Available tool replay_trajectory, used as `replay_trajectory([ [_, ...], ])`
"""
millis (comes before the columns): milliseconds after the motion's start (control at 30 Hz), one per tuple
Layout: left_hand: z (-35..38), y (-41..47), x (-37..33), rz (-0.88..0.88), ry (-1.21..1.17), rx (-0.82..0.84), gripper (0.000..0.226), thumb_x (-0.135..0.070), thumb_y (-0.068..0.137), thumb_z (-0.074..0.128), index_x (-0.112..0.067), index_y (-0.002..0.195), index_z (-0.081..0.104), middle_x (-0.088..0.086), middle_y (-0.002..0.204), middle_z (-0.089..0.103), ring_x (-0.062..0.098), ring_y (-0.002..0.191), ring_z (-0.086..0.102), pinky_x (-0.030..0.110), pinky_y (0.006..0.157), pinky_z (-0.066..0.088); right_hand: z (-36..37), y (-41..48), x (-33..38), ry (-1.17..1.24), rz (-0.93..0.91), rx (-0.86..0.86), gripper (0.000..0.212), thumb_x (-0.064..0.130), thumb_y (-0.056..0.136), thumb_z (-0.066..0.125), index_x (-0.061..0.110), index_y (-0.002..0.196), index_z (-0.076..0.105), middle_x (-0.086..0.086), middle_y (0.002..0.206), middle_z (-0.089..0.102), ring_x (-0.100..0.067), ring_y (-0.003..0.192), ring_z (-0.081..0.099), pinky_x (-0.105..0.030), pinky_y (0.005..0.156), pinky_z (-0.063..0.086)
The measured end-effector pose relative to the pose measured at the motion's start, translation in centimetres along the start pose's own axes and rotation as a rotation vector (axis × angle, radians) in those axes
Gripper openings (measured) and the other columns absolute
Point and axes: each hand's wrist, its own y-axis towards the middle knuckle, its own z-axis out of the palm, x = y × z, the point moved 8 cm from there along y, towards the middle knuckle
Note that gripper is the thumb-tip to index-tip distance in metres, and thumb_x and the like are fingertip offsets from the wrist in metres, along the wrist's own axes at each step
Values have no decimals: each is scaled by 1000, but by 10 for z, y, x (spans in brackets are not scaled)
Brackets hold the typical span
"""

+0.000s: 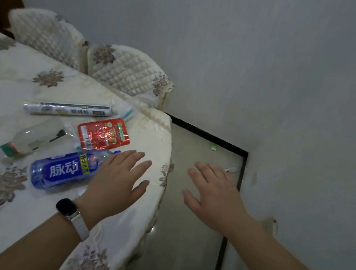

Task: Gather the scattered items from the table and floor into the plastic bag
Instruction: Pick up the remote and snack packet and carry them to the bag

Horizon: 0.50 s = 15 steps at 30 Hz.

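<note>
On the cloth-covered table lie a blue drink bottle on its side, a clear bottle with a green-and-red cap, a red foil packet and a long silver roll. My left hand, fingers spread and holding nothing, hovers over the table edge just right of the blue bottle's neck. Past the table's edge my right hand is spread open above the floor, holding nothing. A small green scrap and a small clear wrapper lie on the floor near the wall. No plastic bag is in view.
Two quilted chair backs stand behind the table against the grey wall. A dark baseboard borders a narrow strip of tiled floor between table and wall. A black watch is on my left wrist.
</note>
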Motion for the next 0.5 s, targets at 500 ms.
replay_trajectory([
  [500,49,48,46,-673,126,111,47,-44,88,46,-19,121,66,5,125,66,28,114,63,48,96,50,82,188,-68,276,-447,129,51,52,84,48,19,118,65,-4,127,62,-25,111,60,-41,93,48],
])
